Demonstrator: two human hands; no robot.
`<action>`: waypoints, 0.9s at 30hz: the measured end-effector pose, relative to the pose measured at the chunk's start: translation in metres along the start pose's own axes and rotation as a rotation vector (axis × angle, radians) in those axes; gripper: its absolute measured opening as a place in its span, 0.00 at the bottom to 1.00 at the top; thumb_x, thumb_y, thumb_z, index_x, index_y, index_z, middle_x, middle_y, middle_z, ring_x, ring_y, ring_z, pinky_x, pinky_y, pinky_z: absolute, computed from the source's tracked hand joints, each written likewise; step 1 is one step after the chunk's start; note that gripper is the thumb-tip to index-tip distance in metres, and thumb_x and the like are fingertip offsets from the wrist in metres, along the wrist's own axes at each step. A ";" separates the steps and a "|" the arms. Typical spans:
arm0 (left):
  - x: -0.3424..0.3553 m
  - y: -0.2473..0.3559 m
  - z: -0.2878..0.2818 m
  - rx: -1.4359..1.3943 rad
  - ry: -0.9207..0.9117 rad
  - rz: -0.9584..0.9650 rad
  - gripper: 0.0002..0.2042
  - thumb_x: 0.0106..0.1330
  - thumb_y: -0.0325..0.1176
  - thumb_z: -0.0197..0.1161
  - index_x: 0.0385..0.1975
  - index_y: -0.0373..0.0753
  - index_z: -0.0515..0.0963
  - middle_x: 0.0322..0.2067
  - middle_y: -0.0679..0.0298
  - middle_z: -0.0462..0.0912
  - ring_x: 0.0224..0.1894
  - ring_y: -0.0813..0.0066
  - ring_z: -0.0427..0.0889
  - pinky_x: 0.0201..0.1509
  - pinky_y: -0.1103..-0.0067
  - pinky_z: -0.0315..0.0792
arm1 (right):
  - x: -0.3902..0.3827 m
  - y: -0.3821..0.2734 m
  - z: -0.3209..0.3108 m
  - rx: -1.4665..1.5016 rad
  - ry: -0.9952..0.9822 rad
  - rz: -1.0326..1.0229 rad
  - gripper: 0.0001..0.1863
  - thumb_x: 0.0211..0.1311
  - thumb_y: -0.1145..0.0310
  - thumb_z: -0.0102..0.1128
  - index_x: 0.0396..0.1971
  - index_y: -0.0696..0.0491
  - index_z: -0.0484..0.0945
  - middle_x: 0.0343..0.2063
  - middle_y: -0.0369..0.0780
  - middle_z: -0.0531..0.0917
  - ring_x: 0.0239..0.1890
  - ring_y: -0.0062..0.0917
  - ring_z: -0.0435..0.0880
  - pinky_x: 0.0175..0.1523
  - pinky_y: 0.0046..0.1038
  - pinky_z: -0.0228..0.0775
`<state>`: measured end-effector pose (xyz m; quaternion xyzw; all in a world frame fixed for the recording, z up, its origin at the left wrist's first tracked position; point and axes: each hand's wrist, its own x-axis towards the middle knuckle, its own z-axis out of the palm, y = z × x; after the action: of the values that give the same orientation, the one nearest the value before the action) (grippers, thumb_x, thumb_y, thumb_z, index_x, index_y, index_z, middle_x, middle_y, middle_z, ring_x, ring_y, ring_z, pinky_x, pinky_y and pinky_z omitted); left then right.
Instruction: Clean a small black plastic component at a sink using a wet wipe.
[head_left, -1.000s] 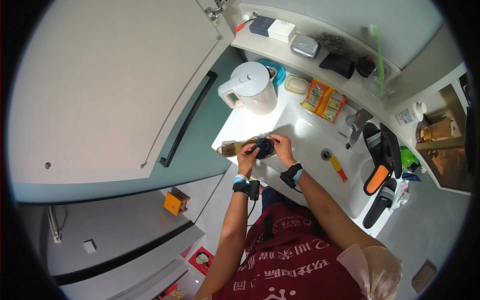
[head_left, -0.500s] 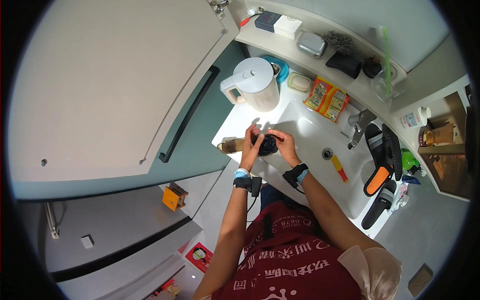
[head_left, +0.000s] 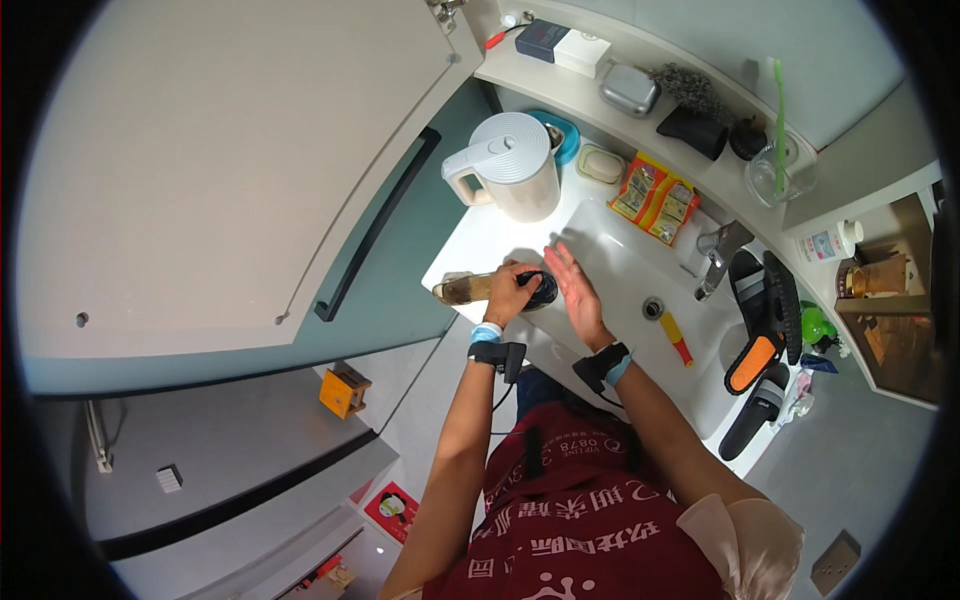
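Note:
A long tan and black shoe-like thing point(head_left: 465, 290) lies across the front left edge of the white sink counter. Its tan end points left, and its dark rounded end shows between my hands. My left hand point(head_left: 510, 295) is closed over the middle of it, covering part of the dark section. My right hand point(head_left: 578, 298) is just right of the dark end, held flat with its fingers stretched out and nothing in it. Whether its palm touches the dark end cannot be made out.
A lidded white pitcher point(head_left: 515, 170) stands behind my hands. Right of them is the sink basin point(head_left: 625, 250), with a yellow and red stick point(head_left: 676, 338) near the drain and a faucet point(head_left: 722, 255). Black slippers point(head_left: 760, 400) rest on the right rim. An orange packet point(head_left: 655, 198) lies behind.
My right hand has let go of the dark end and opened out flat beside it. My left hand has shifted slightly right, its fingers now wrapped over the shoe-like thing.

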<state>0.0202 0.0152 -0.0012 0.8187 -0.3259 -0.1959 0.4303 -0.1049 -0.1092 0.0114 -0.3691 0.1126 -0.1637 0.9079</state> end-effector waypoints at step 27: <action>-0.026 -0.001 -0.004 -0.251 0.177 -0.147 0.07 0.66 0.24 0.63 0.41 0.30 0.81 0.33 0.60 0.86 0.35 0.78 0.81 0.42 0.81 0.74 | 0.010 0.020 -0.017 -0.912 0.156 -0.032 0.16 0.68 0.67 0.59 0.53 0.53 0.78 0.43 0.44 0.83 0.40 0.32 0.84 0.45 0.29 0.75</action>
<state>0.0046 0.0364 0.0014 0.7943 -0.1991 -0.1930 0.5406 -0.0964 -0.1103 -0.0155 -0.7190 0.2351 -0.1389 0.6391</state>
